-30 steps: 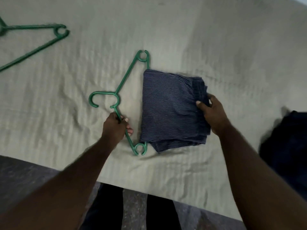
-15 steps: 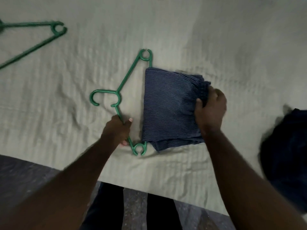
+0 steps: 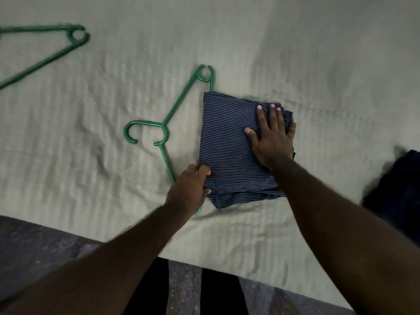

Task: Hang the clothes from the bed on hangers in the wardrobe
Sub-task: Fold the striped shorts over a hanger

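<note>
A folded navy garment with thin white stripes (image 3: 229, 142) lies on the bed, draped over the bar of a green plastic hanger (image 3: 179, 103) whose hook points left. My left hand (image 3: 189, 189) grips the garment's near left corner, covering the hanger's lower end. My right hand (image 3: 271, 137) lies flat on the garment's right half, fingers straight and spread.
The bed has a wrinkled pale sheet (image 3: 91, 155); its near edge runs across the bottom above a dark floor. A second green hanger (image 3: 52, 53) lies at the far left. A dark pile of clothing (image 3: 397, 185) sits at the right edge.
My left hand let go of the hanger's arm and took the garment's near left corner. My right hand released the garment's right edge and flattened on top of it.
</note>
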